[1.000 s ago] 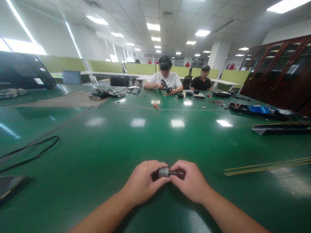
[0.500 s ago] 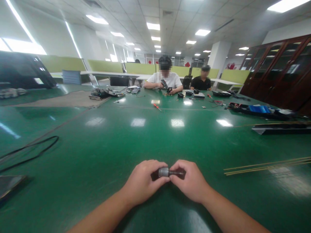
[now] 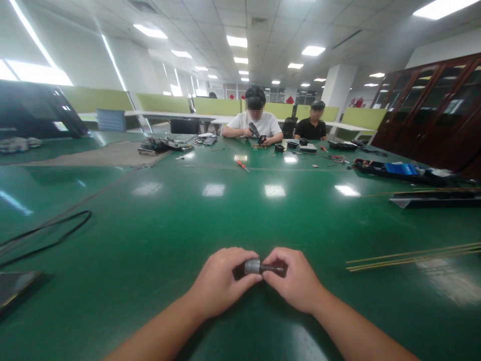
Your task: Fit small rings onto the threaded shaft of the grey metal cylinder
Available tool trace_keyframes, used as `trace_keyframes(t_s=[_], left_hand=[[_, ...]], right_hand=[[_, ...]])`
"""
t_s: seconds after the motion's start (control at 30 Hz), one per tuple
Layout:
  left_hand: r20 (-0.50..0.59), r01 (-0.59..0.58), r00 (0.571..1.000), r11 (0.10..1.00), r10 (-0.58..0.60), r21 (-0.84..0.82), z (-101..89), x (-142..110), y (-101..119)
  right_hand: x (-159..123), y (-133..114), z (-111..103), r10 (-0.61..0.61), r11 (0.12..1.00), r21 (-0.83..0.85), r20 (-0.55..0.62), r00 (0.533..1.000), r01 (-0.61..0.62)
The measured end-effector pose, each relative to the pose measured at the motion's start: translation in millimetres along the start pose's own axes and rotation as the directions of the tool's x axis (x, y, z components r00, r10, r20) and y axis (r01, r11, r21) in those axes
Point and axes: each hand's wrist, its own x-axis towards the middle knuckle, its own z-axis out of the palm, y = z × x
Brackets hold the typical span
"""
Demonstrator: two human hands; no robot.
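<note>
Close in front of me, both hands are on one small part lying crosswise: a grey metal cylinder (image 3: 253, 266) with a thin dark ridged shaft (image 3: 273, 269) running out of it to the right. Around the cylinder end curls my left hand (image 3: 221, 278), closed, with thumb and fingers on either side. My right hand (image 3: 296, 278) pinches the shaft close to where it meets the cylinder. The fingertips of both hands nearly touch. The palms and curled fingers hide the outer ends of the part, and its exact kind cannot be made out.
Thin yellowish rods (image 3: 413, 256) and a black channel-shaped piece (image 3: 436, 200) lie at the right. A black cable (image 3: 71, 216) loops at the left. Farther off are an orange screwdriver (image 3: 242, 165) and a blue-and-black assembly (image 3: 402, 169). Two people sit across the green table (image 3: 233, 220).
</note>
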Motion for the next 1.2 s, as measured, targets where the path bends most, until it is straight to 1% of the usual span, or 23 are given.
trace_keyframes(t_s=[0.17,0.67,0.9,1.2], left_hand=[[-0.003,0.005,1.0,1.0,-0.005,0.001,-0.5,0.0,-0.8],[-0.005,0.009,1.0,1.0,-0.009,-0.013,-0.8,0.1,-0.2],[-0.033,0.003,0.999,0.999,-0.004,-0.032,-1.5,0.7,-2.4],[-0.046,-0.002,0.999,1.0,0.001,-0.027,-0.6,-0.2,-2.3]], right_hand=[[0.1,-0.7,-0.2,0.028,0.999,0.029,0.013,1.0,-0.028],[-0.3,-0.7,-0.4,0.043,0.998,0.042,0.026,0.999,-0.044],[-0.3,-1.5,-1.0,0.074,0.995,0.072,0.02,0.997,-0.075],[0.2,0.8,-1.0,0.068,0.995,0.066,0.029,0.997,-0.07]])
